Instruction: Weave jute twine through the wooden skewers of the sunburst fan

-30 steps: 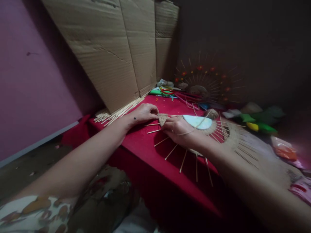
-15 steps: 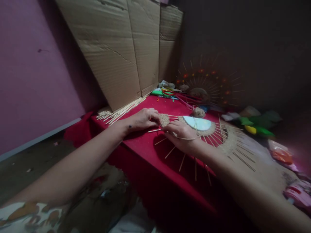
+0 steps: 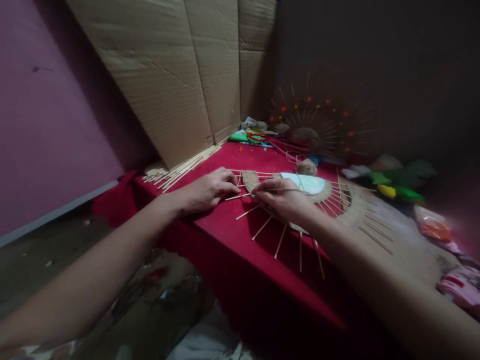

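A sunburst-shaped piece of thin wooden sticks lies on the red cloth, with a woven twine band [image 3: 250, 181] across its left sticks and a pale blue half-disc [image 3: 305, 183] at its middle. My left hand [image 3: 213, 190] is closed at the left end of the piece, thumb and fingers pinching a stick [image 3: 240, 186] beside the band. Pinched in the fingers of my right hand [image 3: 279, 198] is a strand of twine [image 3: 292, 189], at the right edge of the band. My right hand and wrist hide part of the lower weave. Behind sits a ball of twine [image 3: 306, 167].
Loose sticks [image 3: 180, 170] lie by a leaning cardboard sheet [image 3: 150, 75]. A second sunburst with orange flowers [image 3: 309, 100] stands at the back. To the right are green and yellow pieces [image 3: 386, 190], an orange packet [image 3: 435, 227] and a pink glue gun-like tool [image 3: 459, 287].
My left hand has slid slightly left, off the woven band, which now shows more fully. My right fingers have drawn together at the band's right edge. The view has shifted a little.
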The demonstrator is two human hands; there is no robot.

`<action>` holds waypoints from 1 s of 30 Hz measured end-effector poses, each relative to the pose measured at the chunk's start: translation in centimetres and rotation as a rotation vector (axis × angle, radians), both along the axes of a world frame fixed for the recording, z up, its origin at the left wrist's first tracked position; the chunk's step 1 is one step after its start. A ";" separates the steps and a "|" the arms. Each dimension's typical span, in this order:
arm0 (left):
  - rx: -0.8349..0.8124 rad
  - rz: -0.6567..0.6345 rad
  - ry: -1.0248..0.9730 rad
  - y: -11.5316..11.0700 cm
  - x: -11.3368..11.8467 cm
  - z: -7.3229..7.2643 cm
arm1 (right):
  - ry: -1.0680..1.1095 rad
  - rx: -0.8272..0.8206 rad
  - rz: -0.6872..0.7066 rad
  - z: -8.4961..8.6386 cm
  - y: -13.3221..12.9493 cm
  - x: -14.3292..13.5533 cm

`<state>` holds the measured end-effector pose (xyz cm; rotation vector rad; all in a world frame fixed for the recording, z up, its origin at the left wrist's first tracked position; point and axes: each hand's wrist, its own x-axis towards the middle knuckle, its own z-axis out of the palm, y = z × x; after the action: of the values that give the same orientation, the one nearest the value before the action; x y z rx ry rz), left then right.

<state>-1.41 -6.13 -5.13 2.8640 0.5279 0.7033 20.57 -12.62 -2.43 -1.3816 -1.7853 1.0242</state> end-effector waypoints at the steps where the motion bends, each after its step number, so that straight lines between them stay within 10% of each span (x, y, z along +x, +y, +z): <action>1: -0.001 -0.001 0.001 -0.2 -0.1 0.0 | -0.023 0.019 0.021 0.0 -0.2 -0.1; 16: -0.171 -0.014 0.040 0.0 -1.2 0.9 | -0.443 0.435 0.404 0.2 -1.7 -5.1; 30: -0.178 0.034 0.034 -0.8 -1.2 0.7 | -0.668 0.633 0.444 -1.3 -3.8 -3.7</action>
<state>-2.57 -6.89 -4.48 2.7114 0.6120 0.5814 16.91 -16.43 -3.71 -0.9849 -2.6785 0.1010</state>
